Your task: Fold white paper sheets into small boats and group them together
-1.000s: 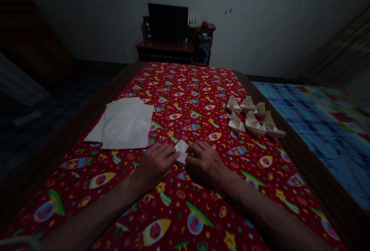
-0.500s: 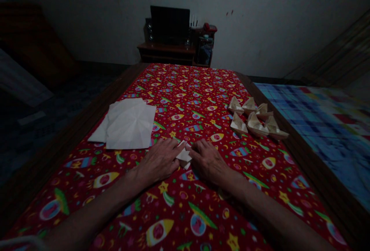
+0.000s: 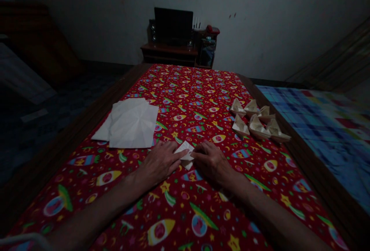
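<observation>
A small folded piece of white paper (image 3: 187,148) lies on the red patterned cloth, between my two hands. My left hand (image 3: 164,158) grips its left side, with the thumb stretched across the paper. On the other side, my right hand (image 3: 212,161) pinches the right edge, fingers curled together. To the left is a stack of creased white paper sheets (image 3: 133,125). Several folded paper boats (image 3: 256,122) stand in two rows at the right.
The red cloth (image 3: 187,220) with rockets and stars covers a long wooden-edged table. At the far end, a black monitor (image 3: 173,26) stands on a brown desk (image 3: 170,53) by the wall. A blue checked bedspread (image 3: 312,128) lies to the right.
The folded paper now shows a pointed top corner, and my left thumb lies flat over its middle. My hands have stayed around it. The view has shifted slightly.
</observation>
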Demonstrator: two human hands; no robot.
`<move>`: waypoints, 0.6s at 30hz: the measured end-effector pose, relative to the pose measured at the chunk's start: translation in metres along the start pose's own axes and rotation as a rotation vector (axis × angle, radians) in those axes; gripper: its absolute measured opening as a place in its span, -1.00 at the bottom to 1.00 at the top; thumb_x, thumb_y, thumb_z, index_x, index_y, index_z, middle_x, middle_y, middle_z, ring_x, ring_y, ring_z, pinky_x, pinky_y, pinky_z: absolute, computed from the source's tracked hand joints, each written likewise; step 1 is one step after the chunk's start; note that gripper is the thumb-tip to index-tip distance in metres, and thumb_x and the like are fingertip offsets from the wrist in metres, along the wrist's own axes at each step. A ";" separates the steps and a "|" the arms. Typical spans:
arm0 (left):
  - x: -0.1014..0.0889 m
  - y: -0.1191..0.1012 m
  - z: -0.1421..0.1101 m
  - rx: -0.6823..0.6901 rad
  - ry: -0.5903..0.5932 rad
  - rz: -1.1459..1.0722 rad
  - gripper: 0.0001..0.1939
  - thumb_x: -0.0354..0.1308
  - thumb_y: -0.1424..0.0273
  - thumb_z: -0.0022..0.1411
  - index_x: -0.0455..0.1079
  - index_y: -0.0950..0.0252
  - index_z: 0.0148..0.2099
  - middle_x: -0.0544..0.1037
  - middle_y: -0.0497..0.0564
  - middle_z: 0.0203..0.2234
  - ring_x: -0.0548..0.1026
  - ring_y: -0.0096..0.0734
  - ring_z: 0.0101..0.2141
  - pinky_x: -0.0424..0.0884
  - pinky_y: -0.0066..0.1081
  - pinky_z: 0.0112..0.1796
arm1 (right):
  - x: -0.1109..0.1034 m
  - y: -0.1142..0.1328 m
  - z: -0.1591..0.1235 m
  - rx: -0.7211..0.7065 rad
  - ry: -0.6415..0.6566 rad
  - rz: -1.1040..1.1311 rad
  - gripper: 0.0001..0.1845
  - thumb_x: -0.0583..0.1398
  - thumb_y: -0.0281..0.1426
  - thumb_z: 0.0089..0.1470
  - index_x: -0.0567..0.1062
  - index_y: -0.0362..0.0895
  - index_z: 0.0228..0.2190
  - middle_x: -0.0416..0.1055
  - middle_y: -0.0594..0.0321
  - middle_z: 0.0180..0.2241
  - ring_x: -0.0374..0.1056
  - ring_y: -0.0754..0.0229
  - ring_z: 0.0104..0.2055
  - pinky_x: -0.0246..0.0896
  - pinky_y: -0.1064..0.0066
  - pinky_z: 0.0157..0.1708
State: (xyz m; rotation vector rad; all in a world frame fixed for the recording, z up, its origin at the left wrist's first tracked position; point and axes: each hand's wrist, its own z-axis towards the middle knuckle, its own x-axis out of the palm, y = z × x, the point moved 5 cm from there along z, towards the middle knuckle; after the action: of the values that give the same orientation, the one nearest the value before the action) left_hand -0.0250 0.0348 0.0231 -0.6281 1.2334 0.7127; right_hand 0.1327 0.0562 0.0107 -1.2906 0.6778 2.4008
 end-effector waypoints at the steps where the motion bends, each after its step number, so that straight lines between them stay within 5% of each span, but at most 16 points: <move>1: 0.000 -0.001 -0.001 -0.012 -0.030 -0.008 -0.64 0.02 0.42 0.26 0.28 0.16 0.10 0.38 0.05 -0.30 0.33 -0.25 -0.27 0.24 -0.28 -0.29 | -0.001 -0.001 0.000 0.018 -0.010 0.029 -0.84 0.13 -0.45 0.11 0.50 -0.10 -0.27 0.37 0.17 -0.36 0.20 0.21 -0.33 0.12 0.39 -0.37; 10: 0.010 0.009 -0.004 -0.233 -0.224 -0.506 -0.89 0.10 0.46 0.22 0.42 0.30 -0.35 0.39 -0.05 -0.46 0.39 -0.48 -0.41 0.30 -0.49 -0.39 | -0.002 -0.018 0.002 0.286 0.027 0.298 -0.83 0.16 -0.34 0.13 0.52 -0.12 -0.39 0.39 0.22 -0.40 0.28 0.24 -0.34 0.18 0.43 -0.37; 18: 0.008 0.011 -0.004 -0.278 -0.154 -0.361 -0.86 0.11 0.32 0.22 0.32 0.30 -0.30 0.40 -0.01 -0.39 0.39 -0.37 -0.35 0.31 -0.40 -0.34 | -0.003 -0.010 0.007 0.327 0.031 0.076 -0.75 0.07 -0.36 0.18 0.41 -0.15 -0.49 0.30 0.21 -0.46 0.19 0.23 -0.39 0.08 0.43 -0.41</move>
State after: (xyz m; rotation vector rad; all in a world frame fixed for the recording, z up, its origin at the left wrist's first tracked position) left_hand -0.0343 0.0402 0.0138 -0.9783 0.8540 0.6175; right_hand 0.1347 0.0681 0.0139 -1.1831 1.0931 2.2108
